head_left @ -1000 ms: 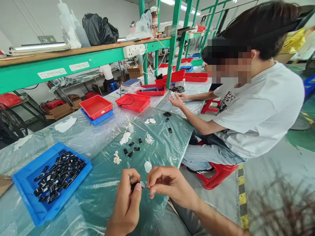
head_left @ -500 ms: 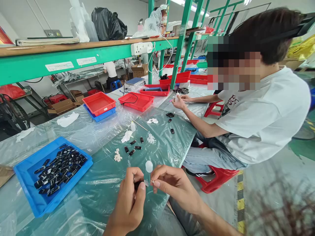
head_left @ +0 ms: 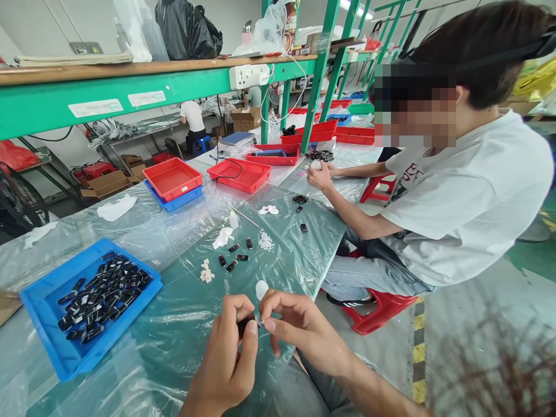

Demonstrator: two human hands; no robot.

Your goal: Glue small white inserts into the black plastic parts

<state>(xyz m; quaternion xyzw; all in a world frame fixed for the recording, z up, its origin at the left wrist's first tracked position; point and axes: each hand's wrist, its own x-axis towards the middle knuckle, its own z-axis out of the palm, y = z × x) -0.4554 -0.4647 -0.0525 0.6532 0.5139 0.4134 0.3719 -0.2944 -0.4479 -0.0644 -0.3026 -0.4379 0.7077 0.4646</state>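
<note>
My left hand (head_left: 228, 359) is closed around a small glossy black part (head_left: 245, 325), much of it hidden behind the fingers. Thumb and forefinger of my right hand (head_left: 306, 330) pinch together right at the part's end, where something small and whitish shows; I cannot make out what it is. Just beyond my fingertips a round white disc (head_left: 261, 289) lies on the plastic-covered table. Farther off are several loose black parts (head_left: 232, 266), a heap of tiny clear-white bits (head_left: 265, 241) and a cluster of cream-coloured pieces (head_left: 207, 271).
A blue tray (head_left: 41, 324) full of black parts stands on the left. Beyond lie a white paper scrap (head_left: 223, 237), a small bottle (head_left: 233, 219), a thin stick (head_left: 246, 217) and red trays (head_left: 172, 178). A co-worker (head_left: 469, 202) sits at the right, handling something white.
My right hand's fingertips have moved left, closing the small gap to the black part's end. My left hand keeps its hold. The view has shifted slightly.
</note>
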